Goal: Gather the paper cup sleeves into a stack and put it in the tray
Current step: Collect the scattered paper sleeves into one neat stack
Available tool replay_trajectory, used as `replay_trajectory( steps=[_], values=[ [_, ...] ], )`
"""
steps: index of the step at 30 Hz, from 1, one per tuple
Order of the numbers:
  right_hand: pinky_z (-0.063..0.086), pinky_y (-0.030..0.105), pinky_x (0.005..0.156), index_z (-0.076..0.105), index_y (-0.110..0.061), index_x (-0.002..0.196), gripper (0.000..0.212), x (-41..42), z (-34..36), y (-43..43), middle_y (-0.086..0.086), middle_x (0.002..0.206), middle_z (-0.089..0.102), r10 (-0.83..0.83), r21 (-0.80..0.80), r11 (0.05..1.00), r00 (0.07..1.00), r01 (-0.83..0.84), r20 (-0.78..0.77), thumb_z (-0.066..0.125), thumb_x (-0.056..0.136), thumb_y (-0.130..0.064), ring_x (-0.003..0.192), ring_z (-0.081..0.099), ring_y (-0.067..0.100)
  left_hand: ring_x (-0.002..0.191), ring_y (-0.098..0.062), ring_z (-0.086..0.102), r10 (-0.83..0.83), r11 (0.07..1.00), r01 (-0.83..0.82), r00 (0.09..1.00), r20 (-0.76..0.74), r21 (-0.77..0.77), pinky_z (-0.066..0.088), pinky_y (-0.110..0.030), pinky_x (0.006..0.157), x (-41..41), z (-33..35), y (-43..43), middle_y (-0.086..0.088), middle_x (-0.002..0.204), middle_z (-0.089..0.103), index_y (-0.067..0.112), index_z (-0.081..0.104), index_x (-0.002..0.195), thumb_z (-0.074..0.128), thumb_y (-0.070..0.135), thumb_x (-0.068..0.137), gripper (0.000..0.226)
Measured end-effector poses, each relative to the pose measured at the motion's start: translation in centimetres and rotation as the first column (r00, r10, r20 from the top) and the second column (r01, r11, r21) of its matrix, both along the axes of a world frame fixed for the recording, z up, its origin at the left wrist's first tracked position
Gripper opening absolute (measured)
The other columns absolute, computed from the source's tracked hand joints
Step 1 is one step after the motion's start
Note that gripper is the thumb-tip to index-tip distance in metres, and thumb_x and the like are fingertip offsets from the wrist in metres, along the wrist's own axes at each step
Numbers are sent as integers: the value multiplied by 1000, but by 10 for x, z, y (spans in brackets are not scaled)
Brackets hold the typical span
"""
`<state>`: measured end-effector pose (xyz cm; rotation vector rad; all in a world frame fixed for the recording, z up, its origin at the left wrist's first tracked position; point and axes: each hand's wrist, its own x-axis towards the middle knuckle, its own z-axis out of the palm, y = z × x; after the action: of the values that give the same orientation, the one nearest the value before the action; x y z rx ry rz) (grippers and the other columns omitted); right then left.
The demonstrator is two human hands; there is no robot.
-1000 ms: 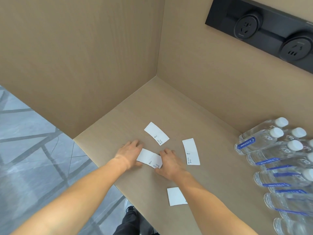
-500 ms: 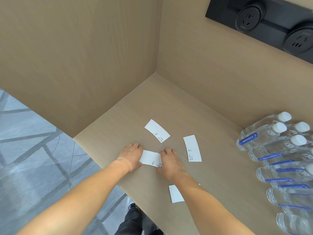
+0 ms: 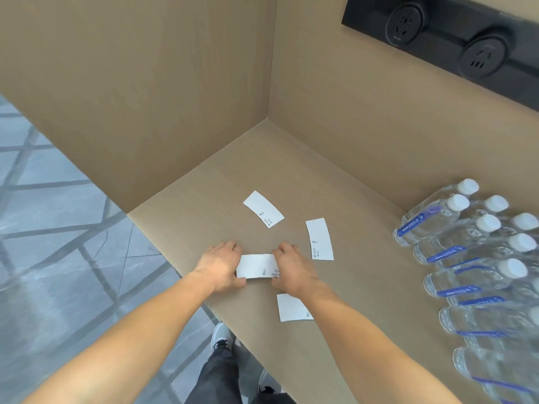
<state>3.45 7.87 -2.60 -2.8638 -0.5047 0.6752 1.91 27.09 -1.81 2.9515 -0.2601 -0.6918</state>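
Head view: left hand (image 3: 217, 265) and right hand (image 3: 293, 269) now pinch a squared-up sleeve (image 3: 256, 270), earlier askew; three loose sleeves remain.

1. Your left hand (image 3: 219, 263) lies palm-down, fingers curled, pinching the left end of a white paper sleeve (image 3: 257, 266).
2. Your right hand (image 3: 293, 269), at 3 o'clock from the left, grips the opposite end.
3. Both bare forearms reach in from 6 o'clock.

head cam | looks forward-down, close | over counter (image 3: 320, 176) corner (single view)
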Motion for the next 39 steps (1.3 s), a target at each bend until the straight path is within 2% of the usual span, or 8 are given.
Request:
replay_trajectory(
  steps=[6, 11, 22, 28, 39],
  values=[
    [48, 38, 89, 52, -11, 125, 49, -21, 11, -40, 1, 132, 40, 1, 6, 1000, 1000, -1, -4, 71, 82, -23, 122, 40, 23, 107, -25, 52, 16, 999, -14, 998, 60, -36, 41, -34, 91, -29, 12, -39, -3, 113, 53, 14, 52, 115, 65, 51, 78, 54],
    [47, 35, 82, 53, -12, 122, 46, -38, 17, -70, 0, 130, 40, -42, 3, 999, 999, 42, -5, 70, 81, -21, 119, 44, 22, 108, -26, 51, 0, 998, 5, 998, 69, -64, 39, -32, 85, -43, 16, -68, -3, 111, 53, 13, 51, 111, 66, 51, 78, 52],
    [50, 37, 87, 55, -10, 114, 35, -65, 12, -105, 3, 124, 44, -99, -36, 995, 994, 97, -43, 66, 83, -19, 117, 43, 24, 113, -26, 49, -97, 995, 99, 994, 46, -31, 41, -36, 96, -61, 11, -106, -6, 118, 53, 11, 50, 119, 65, 51, 80, 58],
    [48, 35, 84, 56, -11, 114, 31, -70, 2, -112, 3, 125, 44, -92, -36, 995, 995, 91, -38, 63, 84, -18, 117, 45, 24, 119, -28, 47, -102, 995, 102, 995, 23, -13, 40, -37, 100, -67, 3, -113, -8, 124, 51, 10, 46, 125, 62, 49, 85, 58],
    [48, 36, 85, 56, -12, 115, 30, -72, -9, -110, 2, 123, 42, -75, -29, 997, 996, 74, -43, 59, 86, -13, 115, 45, 25, 115, -29, 48, -65, 998, 65, 998, -13, 2, 42, -39, 97, -70, -16, -112, -8, 123, 47, 9, 48, 122, 62, 48, 85, 55]
  ],
)
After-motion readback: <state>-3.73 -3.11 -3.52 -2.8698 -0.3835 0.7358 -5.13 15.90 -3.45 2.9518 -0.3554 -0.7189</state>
